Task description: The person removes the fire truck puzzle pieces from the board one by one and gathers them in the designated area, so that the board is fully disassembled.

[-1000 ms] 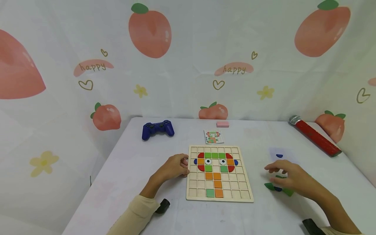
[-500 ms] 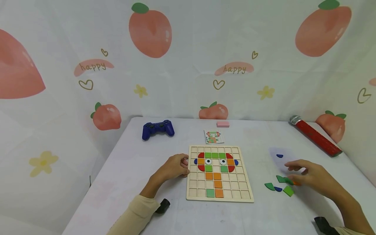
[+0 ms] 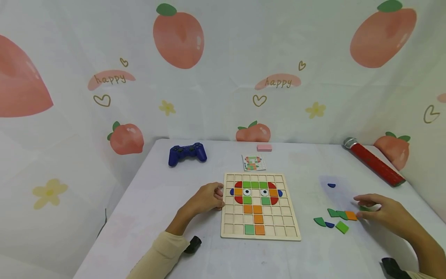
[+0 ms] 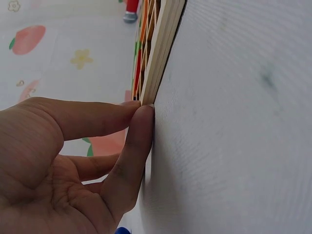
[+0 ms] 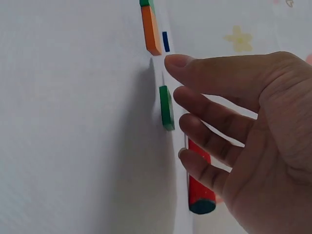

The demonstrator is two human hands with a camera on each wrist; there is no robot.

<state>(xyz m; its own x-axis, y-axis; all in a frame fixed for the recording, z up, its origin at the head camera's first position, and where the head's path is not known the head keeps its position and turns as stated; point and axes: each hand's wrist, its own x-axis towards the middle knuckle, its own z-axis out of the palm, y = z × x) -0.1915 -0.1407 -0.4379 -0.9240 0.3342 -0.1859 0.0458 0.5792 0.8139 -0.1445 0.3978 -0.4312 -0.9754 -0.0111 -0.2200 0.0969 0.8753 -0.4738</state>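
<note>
A wooden grid board (image 3: 278,221) lies mid-table, with red, green, orange and blue pieces and two eye pieces forming a face. My left hand (image 3: 206,199) pinches its left edge between thumb and finger; the left wrist view shows the fingertips at the board edge (image 4: 160,53). My right hand (image 3: 386,213) hovers over the table on the right, fingers loosely bent and holding nothing. A green piece (image 5: 166,108) lies just beyond its fingertips, partly hidden by the hand in the head view. Beside the hand are an orange square (image 3: 350,216), a light green square (image 3: 342,227) and a green quarter piece (image 3: 319,221).
Behind the board lies a pattern card (image 3: 254,162), then a pink block (image 3: 264,147). A blue game controller (image 3: 187,153) is at the back left. At the back right lies a red tube-shaped thing (image 3: 376,162). A blue half-round piece (image 3: 331,185) rests on a bluish patch.
My right hand has moved right across the loose pieces, uncovering the green, blue and orange ones. My left hand and the board have stayed in place.
</note>
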